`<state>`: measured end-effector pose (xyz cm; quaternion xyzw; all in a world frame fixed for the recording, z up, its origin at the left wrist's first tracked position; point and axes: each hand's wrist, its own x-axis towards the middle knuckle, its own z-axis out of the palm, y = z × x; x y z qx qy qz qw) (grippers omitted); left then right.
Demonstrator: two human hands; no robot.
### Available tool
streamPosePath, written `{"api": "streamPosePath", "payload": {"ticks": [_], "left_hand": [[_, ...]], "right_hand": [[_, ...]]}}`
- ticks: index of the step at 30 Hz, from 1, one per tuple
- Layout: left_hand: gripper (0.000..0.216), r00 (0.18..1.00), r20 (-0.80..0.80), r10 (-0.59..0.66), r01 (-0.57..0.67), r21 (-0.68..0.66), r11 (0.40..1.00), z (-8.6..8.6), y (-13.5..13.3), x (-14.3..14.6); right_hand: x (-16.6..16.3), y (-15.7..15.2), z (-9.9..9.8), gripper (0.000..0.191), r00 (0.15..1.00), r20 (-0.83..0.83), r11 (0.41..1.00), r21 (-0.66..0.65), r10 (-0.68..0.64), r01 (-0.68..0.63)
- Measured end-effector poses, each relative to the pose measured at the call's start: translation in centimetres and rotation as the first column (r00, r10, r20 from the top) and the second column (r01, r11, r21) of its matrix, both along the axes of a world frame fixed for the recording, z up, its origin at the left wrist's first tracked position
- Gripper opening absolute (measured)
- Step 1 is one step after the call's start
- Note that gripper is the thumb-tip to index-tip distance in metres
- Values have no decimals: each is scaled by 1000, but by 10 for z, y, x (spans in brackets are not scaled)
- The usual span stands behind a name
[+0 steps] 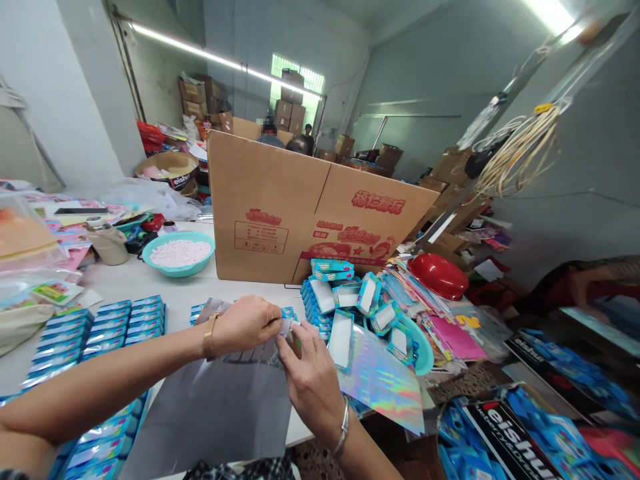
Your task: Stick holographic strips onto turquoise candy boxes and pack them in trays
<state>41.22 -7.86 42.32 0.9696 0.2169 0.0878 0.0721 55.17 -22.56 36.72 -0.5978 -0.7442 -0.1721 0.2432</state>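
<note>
My left hand [247, 325] is closed, its thumb and fingers pinched together at the edge of a small piece of shiny clear film [285, 327]. Close beside it, my right hand [311, 375] has bent fingers round the same spot; a small item inside them is mostly hidden. Under both hands lies a dark grey, glossy sheet [215, 413], with rows of outlined shapes near its upper part. A shimmering silver sheet [383, 383] lies to the right, beside a pile of small blue boxes with white faces [341, 339].
Rows of blue boxes [107, 330] line the table's left. A turquoise bowl of pale pieces [180, 255] sits behind them. A big cardboard carton [280, 200] stands ahead. At right are a red basin [440, 275] and a carton of blue packs [515, 433]. People are farther back.
</note>
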Motion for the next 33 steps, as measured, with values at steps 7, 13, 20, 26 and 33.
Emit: {"api": "streamPosePath", "payload": {"ticks": [7,13,20,26,33], "left_hand": [[28,999,3,49,-48,-9,999,-2,7,-3],[28,999,-2,50,-50,-8,999,3,10,-3],[32,1000,25,15,-14,-16,1000,6,14,1],[32,999,35,7,-6,-54,999,3,15,2],[31,994,106,24,-16,-81,997,0,14,2]], "right_hand": [[-3,0,2,45,1000,-30,996,-89,9,-12],[3,10,7,51,998,-45,999,-20,34,-35],[14,23,14,48,999,-36,998,-65,23,-26],[19,21,16,52,998,36,994,-105,47,-43],[10,4,7,58,998,59,994,-112,-5,12]]}}
